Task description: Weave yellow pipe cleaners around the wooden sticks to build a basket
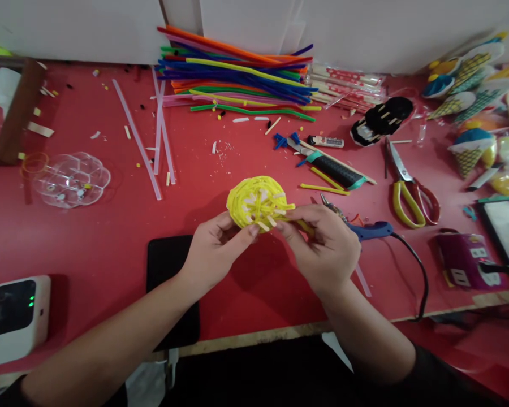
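Observation:
A round yellow piece of coiled pipe cleaner [258, 198], with short pale sticks set around its middle, is held up over the red table. My left hand [220, 243] grips its lower left edge, thumb on the near face and fingers behind. At the right edge, my right hand [322, 243] pinches the yellow pipe cleaner's loose length, which runs into its fingers. A short yellow end juts out above the right fingertips. Just beyond my right hand lies a blue-handled glue gun [371, 230], partly hidden by the hand.
Colourful pipe cleaners [246, 73] are heaped at the back. Right of centre are a green-black cutter [335, 168], scissors [405, 189] and a black fuzzy figure [382, 121]. A clear compartment box [74, 180], glue sticks [136, 138] and a white device [17, 319] lie left; a black phone [169, 260] is near.

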Demonstrator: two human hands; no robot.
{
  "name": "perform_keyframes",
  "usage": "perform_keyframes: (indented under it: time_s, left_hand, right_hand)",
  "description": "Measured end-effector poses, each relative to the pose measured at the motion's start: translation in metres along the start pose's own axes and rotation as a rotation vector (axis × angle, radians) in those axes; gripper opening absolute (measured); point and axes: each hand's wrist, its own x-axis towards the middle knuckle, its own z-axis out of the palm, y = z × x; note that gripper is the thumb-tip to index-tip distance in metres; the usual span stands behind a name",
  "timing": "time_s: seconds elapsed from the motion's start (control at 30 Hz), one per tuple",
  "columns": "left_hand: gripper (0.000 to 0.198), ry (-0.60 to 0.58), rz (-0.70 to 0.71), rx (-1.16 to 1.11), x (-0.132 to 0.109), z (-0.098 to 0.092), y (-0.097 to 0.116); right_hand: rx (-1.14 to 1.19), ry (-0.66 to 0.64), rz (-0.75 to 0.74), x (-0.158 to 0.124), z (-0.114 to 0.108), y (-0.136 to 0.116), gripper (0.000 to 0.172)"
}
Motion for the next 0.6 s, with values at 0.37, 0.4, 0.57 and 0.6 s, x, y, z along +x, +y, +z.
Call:
perform_keyframes:
  time_s: [0.37, 0.4, 0.57, 0.6]
  left_hand:
    - [0.030, -0.088, 0.035, -0.054, -0.007, -0.001, -0.003]
    - [0.029, -0.102, 0.050, -0.059, -0.007, -0.001, -0.003]
    - [0.025, -0.152, 0.119, -0.101, -0.006, -0.001, -0.003]
    - [0.024, -0.150, 0.128, -0.100, -0.005, -0.001, -0.003]
  right_hand:
    - [0.183, -0.013, 0.034, -0.013, 0.003, 0.003, 0.013]
    - [0.186, -0.014, 0.022, -0.013, 0.003, 0.003, 0.014]
    - [0.175, -0.011, -0.016, -0.014, 0.000, 0.004, 0.015]
    - [0.172, -0.008, -0.021, -0.014, 0.000, 0.004, 0.014]
